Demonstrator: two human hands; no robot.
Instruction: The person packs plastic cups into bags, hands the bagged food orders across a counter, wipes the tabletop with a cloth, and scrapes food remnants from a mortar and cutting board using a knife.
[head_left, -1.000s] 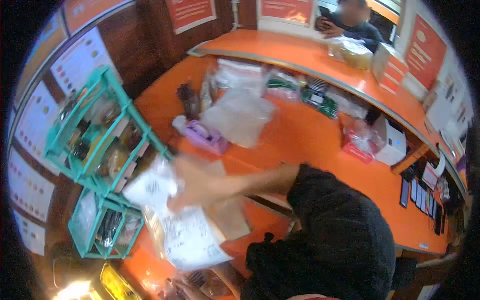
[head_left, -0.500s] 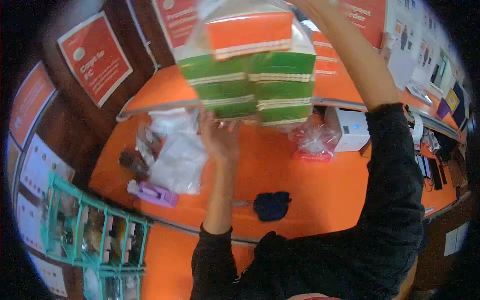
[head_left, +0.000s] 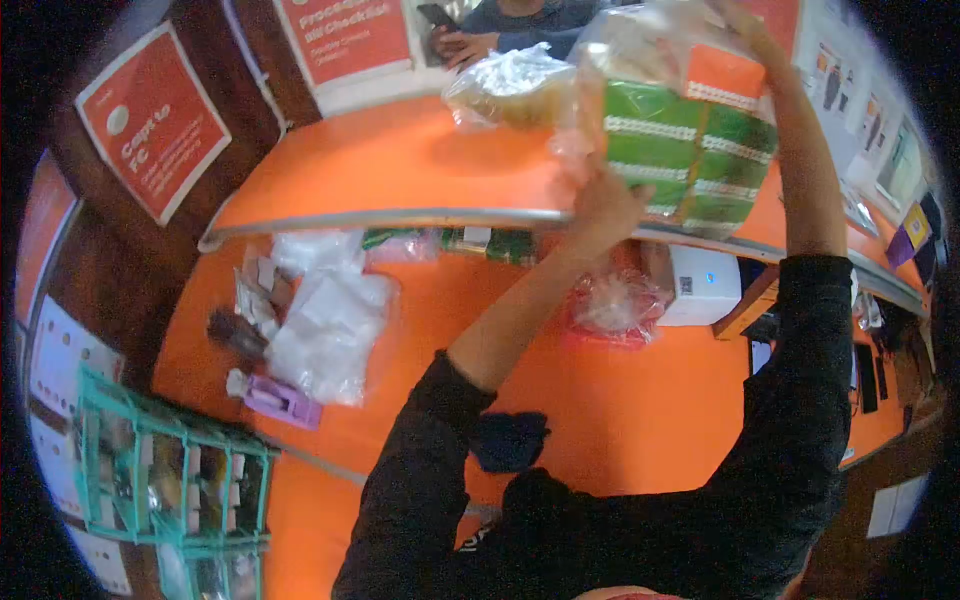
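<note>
A clear plastic bag (head_left: 640, 50) holds several green packets (head_left: 650, 130) and an orange packet (head_left: 725, 78), all with white bands. It hangs in front of the raised counter's edge on the right. My right hand (head_left: 738, 18) is closed at the top of this bag, partly cut off by the frame. By the bag's lower left side is my left hand (head_left: 608, 205), its fingers smeared by motion, so its grip and contact are unclear. Another clear bag (head_left: 515, 85) with yellowish-brown contents rests on the raised counter, left of the packets.
Across the raised counter (head_left: 360, 170), a person (head_left: 465, 45) holds a phone. Below lie white plastic bags (head_left: 330, 320), a purple tape dispenser (head_left: 282, 402), a dark cloth item (head_left: 508, 440), a red bundle (head_left: 615, 305) and a white printer (head_left: 705, 283). A teal rack (head_left: 185, 435) stands left.
The bag of green packets has moved right and lower in view, with both hands following. The view has shifted, revealing the second bag and the person across the counter.
</note>
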